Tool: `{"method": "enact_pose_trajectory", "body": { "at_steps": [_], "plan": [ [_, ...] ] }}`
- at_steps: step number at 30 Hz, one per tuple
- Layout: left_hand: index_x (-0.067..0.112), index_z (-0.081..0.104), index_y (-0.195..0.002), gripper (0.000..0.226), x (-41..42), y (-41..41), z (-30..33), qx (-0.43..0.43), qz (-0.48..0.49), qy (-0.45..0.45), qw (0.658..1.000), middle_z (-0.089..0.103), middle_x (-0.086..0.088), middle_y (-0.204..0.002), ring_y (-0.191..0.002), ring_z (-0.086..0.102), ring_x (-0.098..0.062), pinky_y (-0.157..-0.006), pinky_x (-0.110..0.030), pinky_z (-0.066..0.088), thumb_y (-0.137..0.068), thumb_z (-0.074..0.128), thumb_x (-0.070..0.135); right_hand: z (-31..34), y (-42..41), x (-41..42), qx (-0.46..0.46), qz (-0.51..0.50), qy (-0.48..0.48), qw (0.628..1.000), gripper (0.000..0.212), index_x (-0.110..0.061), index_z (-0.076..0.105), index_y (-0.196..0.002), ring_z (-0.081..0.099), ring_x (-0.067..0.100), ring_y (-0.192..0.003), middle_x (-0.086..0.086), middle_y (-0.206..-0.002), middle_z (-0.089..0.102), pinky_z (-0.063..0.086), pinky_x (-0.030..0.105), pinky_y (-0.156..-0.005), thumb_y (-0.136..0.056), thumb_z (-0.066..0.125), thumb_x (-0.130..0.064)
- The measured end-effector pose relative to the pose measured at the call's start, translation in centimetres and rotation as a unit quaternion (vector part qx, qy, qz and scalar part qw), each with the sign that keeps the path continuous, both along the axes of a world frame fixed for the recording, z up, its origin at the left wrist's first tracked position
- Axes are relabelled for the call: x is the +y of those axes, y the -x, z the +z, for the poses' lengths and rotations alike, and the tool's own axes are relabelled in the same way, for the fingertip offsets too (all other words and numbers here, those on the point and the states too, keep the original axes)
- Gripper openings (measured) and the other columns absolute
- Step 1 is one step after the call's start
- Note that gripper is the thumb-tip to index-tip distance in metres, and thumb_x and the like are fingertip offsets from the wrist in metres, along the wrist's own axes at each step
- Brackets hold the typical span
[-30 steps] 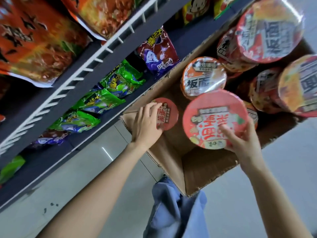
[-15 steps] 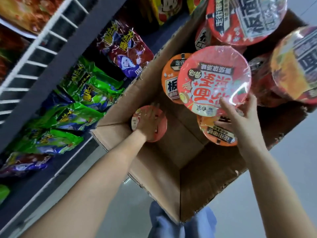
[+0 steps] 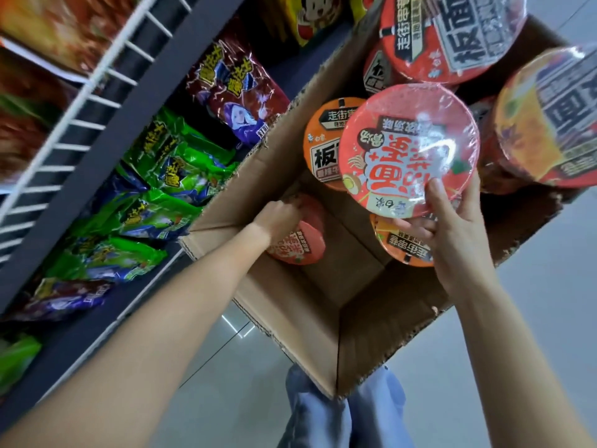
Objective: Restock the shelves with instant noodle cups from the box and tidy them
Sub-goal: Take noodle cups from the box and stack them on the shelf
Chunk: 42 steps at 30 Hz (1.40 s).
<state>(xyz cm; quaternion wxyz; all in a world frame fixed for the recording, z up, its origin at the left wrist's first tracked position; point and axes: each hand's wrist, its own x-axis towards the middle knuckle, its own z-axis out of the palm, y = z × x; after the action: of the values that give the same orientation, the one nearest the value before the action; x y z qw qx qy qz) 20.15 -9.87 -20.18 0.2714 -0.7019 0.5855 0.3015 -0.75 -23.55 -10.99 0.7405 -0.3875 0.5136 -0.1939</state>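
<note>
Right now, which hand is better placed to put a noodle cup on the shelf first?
Right hand: its grip already holds the pink noodle cup lifted above the cardboard box. The left hand is deep inside, closing on a lower cup.

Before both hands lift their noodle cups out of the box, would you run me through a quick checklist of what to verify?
1. Right hand grips the red-lidded cup: ok, thumb on the lid, fingers beneath.
2. Left hand closed on the pink cup low in the cardboard box: ok, though its fingers are partly hidden.
3. Shrink wrap intact on the red-lidded cup: ok.
4. Way up out of the box open: ok.
5. Free shelf slot for cups: cannot tell; only snack bags show on the shelf.
</note>
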Motion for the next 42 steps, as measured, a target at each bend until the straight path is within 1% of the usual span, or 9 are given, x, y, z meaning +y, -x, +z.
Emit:
{"method": "enact_pose_trajectory", "body": {
  "at_steps": [6,18,24,28,30,33,37,40,42],
  "plan": [
    [0.022,0.063,-0.123,0.033,3.1,0.4,8.5,0.104,0.305,0.137,0.937,0.068,-0.011,-0.114,-0.107,0.063,-0.03,-0.093,-0.038,0.047,-0.09,0.06,0.019,8.3,3.0,0.5,0.007,0.02,0.009,1.0,0.057,-0.035,0.031,-0.142,0.072,0.022,-0.089,-0.014,-0.103,0.07,0.058,0.025,-0.058,-0.09,0.053,-0.028],
    [0.007,0.069,-0.108,0.029,4.6,5.1,46.6,0.263,0.647,0.322,0.64,0.072,-0.008,-0.09,-0.057,0.066,-0.002,-0.058,-0.026,0.058,-0.082,0.072,0.017,42.4,6.8,0.7,-0.038,0.222,0.021,0.974,0.097,-0.037,0.048,-0.129,0.073,0.022,-0.076,-0.003,-0.098,0.074,0.058,0.031,-0.057,-0.043,0.08,-0.069],
    [0.009,0.069,-0.082,0.014,5.2,6.5,61.5,0.315,0.636,0.346,0.614,0.068,0.001,-0.064,-0.054,0.063,-0.003,-0.062,-0.034,0.056,-0.088,0.059,0.001,55.7,8.6,0.1,-0.104,0.39,0.085,0.911,0.114,-0.037,0.033,-0.141,0.067,0.018,-0.101,-0.004,-0.121,0.065,0.056,0.031,-0.079,-0.044,0.092,-0.048],
    [-0.005,0.069,-0.095,0.013,5.7,6.5,67.9,0.323,0.629,0.373,0.601,0.07,-0.017,-0.089,-0.065,0.069,-0.014,-0.062,-0.032,0.059,-0.088,0.061,0.001,58.4,6.0,1.1,-0.018,0.401,0.312,0.861,0.123,-0.041,0.016,-0.144,0.043,0.012,-0.126,-0.025,-0.133,0.031,0.046,0.029,-0.1,-0.047,0.09,-0.05],
    [-0.003,0.069,-0.1,0.016,5.5,6.4,70.9,0.331,0.617,0.389,0.598,0.069,-0.014,-0.088,-0.059,0.068,-0.009,-0.057,-0.023,0.057,-0.088,0.061,0.001,59.0,3.7,2.3,-0.057,0.366,0.308,0.876,0.119,-0.03,0.016,-0.145,0.042,0.01,-0.131,-0.013,-0.141,0.036,0.043,0.031,-0.105,-0.053,0.089,-0.047],
    [-0.001,0.07,-0.103,0.019,5.4,5.2,75.2,0.326,0.583,0.419,0.615,0.07,-0.012,-0.088,-0.064,0.069,-0.008,-0.062,-0.025,0.058,-0.089,0.062,0.009,60.6,1.1,3.2,-0.075,0.354,0.307,0.88,0.108,-0.012,0.032,-0.14,0.055,0.01,-0.121,-0.002,-0.131,0.056,0.045,0.045,-0.103,-0.056,0.085,-0.055],
    [0.029,0.073,-0.101,0.023,5.9,3.9,82.2,0.298,0.525,0.464,0.648,0.073,0.009,-0.098,-0.087,0.069,-0.005,-0.082,-0.025,0.054,-0.085,0.063,0.042,65.3,-1.1,3.0,-0.12,0.279,0.306,0.902,0.12,-0.018,0.024,-0.14,0.056,0.0,-0.113,-0.006,-0.128,0.053,0.048,0.029,-0.097,-0.047,0.079,-0.07],
    [0.05,0.054,-0.12,0.044,6.7,4.3,87.6,0.303,0.438,0.513,0.673,0.054,0.031,-0.12,-0.112,0.051,0.006,-0.093,-0.019,0.039,-0.077,0.061,0.054,71.5,-2.7,2.9,-0.156,0.254,0.331,0.895,0.107,-0.024,0.011,-0.148,0.054,0.009,-0.116,-0.014,-0.131,0.047,0.048,0.034,-0.099,-0.066,0.071,-0.058],
    [0.06,0.03,-0.13,0.07,7.4,4.9,90.4,0.284,0.367,0.549,0.695,0.035,0.041,-0.129,-0.121,0.035,0.014,-0.094,-0.009,0.033,-0.073,0.069,0.048,76.2,-3.7,2.6,-0.177,0.25,0.327,0.894,0.093,-0.032,-0.001,-0.149,0.054,0.009,-0.109,-0.028,-0.116,0.04,0.056,0.02,-0.074,-0.08,0.06,-0.044]
  ]
}}
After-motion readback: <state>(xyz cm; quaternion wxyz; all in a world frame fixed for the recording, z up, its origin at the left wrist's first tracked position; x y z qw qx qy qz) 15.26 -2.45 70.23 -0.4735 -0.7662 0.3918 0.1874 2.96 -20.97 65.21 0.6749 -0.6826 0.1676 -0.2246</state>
